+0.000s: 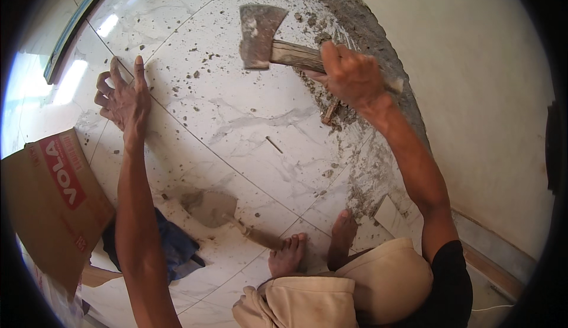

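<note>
My right hand (353,78) is closed round the wooden handle of a hatchet (260,35), held up over the tiles with its worn metal head to the left. My left hand (126,99) rests on the white marbled tile floor (195,103), fingers spread and holding nothing. A nail (274,144) lies on the floor between my arms. Nearer my feet is a trowel (213,208), its handle beside my left foot. A small brown chip (330,111) sits on the mortar below my right hand.
Rough grey mortar (378,50) runs along the plain wall (473,62) at right, with crumbs scattered over the tiles. A cardboard box (53,221) and dark blue cloth (174,245) are at left. A long straight bar (74,32) lies at the far left. A tile piece (390,217) is near my right foot.
</note>
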### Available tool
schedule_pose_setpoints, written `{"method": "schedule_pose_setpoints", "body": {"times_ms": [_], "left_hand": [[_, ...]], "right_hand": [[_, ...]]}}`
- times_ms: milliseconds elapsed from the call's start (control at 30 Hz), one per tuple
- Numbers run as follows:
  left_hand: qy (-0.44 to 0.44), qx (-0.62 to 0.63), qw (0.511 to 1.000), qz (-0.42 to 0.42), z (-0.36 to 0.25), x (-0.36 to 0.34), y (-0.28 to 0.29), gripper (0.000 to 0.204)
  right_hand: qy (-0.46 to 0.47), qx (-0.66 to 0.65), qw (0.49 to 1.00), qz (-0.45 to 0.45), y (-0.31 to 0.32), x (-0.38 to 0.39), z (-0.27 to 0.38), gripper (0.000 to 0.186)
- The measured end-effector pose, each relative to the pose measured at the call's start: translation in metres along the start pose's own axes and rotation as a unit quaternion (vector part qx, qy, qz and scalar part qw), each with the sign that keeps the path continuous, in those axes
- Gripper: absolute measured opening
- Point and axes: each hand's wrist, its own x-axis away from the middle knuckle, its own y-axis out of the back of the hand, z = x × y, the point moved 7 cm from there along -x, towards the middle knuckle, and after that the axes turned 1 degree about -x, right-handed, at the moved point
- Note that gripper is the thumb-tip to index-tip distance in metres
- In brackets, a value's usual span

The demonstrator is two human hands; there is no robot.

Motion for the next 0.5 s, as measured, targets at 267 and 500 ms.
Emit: {"method": "schedule_pose_setpoints", "body": {"times_ms": [267,500], "left_hand": [[0.004,-0.013,1.000,-0.001,-0.001,0.000,0.002,0.078],[0.002,-0.002,1.000,0.010,-0.002,0.001,-0.001,0.079]], "right_hand": [[-0.196,-0.039,0.979,0.051,-0.017,0.001,-0.052,0.055],[-0.185,0.021,0.981,0.059,-0.026,0.013,-0.088,0.046]]}}
